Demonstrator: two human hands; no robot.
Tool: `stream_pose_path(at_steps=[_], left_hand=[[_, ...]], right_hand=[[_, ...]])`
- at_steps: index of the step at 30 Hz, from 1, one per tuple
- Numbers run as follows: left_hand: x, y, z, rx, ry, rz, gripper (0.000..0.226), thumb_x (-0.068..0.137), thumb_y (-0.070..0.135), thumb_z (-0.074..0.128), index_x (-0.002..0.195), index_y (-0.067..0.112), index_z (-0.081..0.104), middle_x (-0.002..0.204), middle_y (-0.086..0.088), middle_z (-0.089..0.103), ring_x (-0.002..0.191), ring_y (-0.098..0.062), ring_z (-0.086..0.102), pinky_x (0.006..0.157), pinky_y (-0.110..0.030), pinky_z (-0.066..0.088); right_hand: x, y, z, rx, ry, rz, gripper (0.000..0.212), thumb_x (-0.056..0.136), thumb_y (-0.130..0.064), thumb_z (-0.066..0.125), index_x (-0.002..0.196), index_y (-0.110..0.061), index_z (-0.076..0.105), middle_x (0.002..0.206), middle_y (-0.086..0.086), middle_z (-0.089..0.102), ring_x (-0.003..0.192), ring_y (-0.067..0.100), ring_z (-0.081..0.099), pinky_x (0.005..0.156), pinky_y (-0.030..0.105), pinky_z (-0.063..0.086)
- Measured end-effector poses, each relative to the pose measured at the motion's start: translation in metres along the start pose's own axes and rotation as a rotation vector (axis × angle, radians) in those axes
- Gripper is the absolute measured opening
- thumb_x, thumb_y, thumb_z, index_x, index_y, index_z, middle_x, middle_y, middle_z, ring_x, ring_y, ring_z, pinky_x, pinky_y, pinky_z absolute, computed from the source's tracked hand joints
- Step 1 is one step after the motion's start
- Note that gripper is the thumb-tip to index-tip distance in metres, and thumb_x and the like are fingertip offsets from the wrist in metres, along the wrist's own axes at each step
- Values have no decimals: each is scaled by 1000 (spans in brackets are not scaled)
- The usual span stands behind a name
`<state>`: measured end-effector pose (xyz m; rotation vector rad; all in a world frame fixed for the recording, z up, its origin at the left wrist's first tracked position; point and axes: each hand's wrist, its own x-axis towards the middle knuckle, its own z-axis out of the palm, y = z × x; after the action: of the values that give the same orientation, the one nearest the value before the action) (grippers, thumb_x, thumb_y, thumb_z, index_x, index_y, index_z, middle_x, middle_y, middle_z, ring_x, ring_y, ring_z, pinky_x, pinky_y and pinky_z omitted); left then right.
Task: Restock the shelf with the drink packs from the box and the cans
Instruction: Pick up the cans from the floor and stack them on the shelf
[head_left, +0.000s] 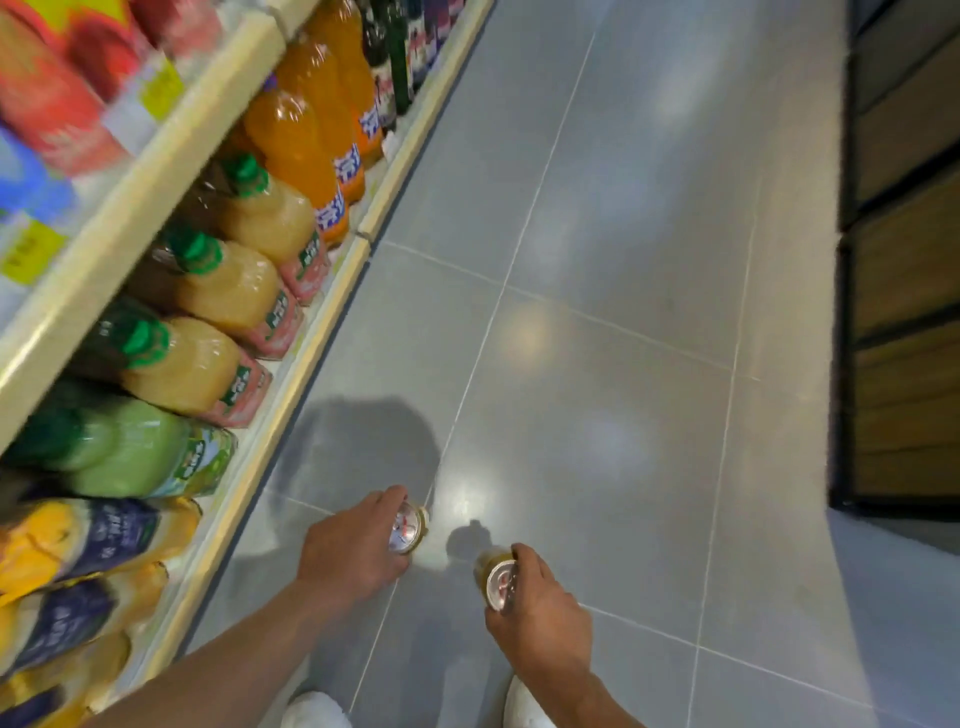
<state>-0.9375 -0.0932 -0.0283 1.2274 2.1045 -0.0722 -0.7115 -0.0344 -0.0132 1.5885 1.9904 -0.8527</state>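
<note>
My left hand (353, 551) grips a gold can (408, 530) from the side, its silver top facing up at me. My right hand (540, 608) holds a second gold can (496, 579) the same way. Both cans hang over the grey tiled floor, beside the bottom shelf (291, 364) on my left. That shelf carries large bottles: orange soda (306, 135), pale juice with green caps (228, 291), green juice (124, 452) and yellow drinks with dark labels (88, 540). No box of drink packs is in view.
A higher shelf edge (124, 208) with yellow price tags runs above the bottles. A dark wooden fixture (904, 312) stands at the right of the aisle. Grey tiled floor (597, 312) stretches ahead. My white shoes (524, 706) show at the bottom.
</note>
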Motion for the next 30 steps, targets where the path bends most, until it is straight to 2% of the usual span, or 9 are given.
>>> stream_pose_path(at_steps=[8, 13, 16, 19, 21, 23, 25, 28, 30], left_hand=[[-163, 52, -217, -77, 103, -7, 56, 72, 55, 61, 114, 29, 35, 105, 7, 66, 93, -25, 68, 64, -32, 44], [-264, 71, -303, -218, 266, -22, 60, 55, 56, 52, 108, 30, 41, 79, 4, 62, 76, -24, 65, 59, -32, 48], [-332, 79, -350, -334, 292, 3, 60, 59, 51, 63, 112, 32, 40, 87, 7, 60, 83, -19, 64, 70, -31, 51], [-405, 85, -387, -547, 436, 8, 63, 59, 47, 73, 114, 38, 43, 96, 12, 62, 84, -9, 62, 72, -20, 47], [-453, 90, -402, -645, 529, 41, 60, 65, 37, 80, 115, 37, 47, 96, 15, 63, 80, 3, 61, 67, -8, 42], [-508, 93, -411, -742, 612, 42, 59, 71, 28, 82, 117, 38, 47, 99, 20, 61, 72, 11, 61, 63, -7, 43], [-563, 94, -415, -854, 717, 46, 59, 73, 25, 83, 119, 41, 48, 105, 21, 61, 82, 10, 62, 68, -13, 47], [-639, 90, -408, -1070, 863, 69, 63, 71, 18, 84, 122, 37, 52, 111, 12, 65, 95, 0, 67, 78, -27, 56], [-684, 88, -402, -1236, 921, 71, 62, 73, 12, 84, 123, 33, 53, 117, 4, 66, 96, -8, 70, 74, -31, 59]], right_hand=[[-175, -84, -184, 104, 103, -73, 64, 78, -49, 73, 126, -35, 33, 119, -7, 67, 98, 21, 69, 74, 29, 51], [-268, -119, -263, 164, 168, -173, 59, 75, -48, 71, 121, -39, 35, 120, -11, 64, 105, 20, 65, 74, 31, 45], [-327, -135, -297, 219, 185, -306, 53, 71, -59, 68, 113, -46, 38, 113, -17, 65, 103, 17, 65, 77, 30, 48], [-381, -150, -326, 257, 198, -465, 67, 62, -65, 69, 118, -49, 36, 109, -21, 62, 100, 15, 66, 76, 30, 49], [-411, -155, -340, 255, 186, -593, 72, 58, -61, 74, 118, -48, 37, 106, -22, 61, 95, 10, 65, 76, 26, 52], [-444, -160, -356, 262, 189, -728, 67, 54, -59, 77, 110, -46, 41, 103, -20, 62, 91, 5, 62, 75, 22, 51], [-479, -167, -370, 302, 163, -879, 61, 55, -51, 83, 103, -48, 45, 99, -19, 62, 91, 1, 61, 71, 12, 47], [-536, -182, -382, 460, 6, -1048, 60, 65, -21, 91, 108, -43, 55, 98, -28, 67, 95, -7, 62, 72, 4, 45], [-568, -193, -384, 549, -145, -1102, 60, 69, -7, 89, 110, -40, 60, 98, -30, 70, 94, -9, 65, 77, 10, 49]])
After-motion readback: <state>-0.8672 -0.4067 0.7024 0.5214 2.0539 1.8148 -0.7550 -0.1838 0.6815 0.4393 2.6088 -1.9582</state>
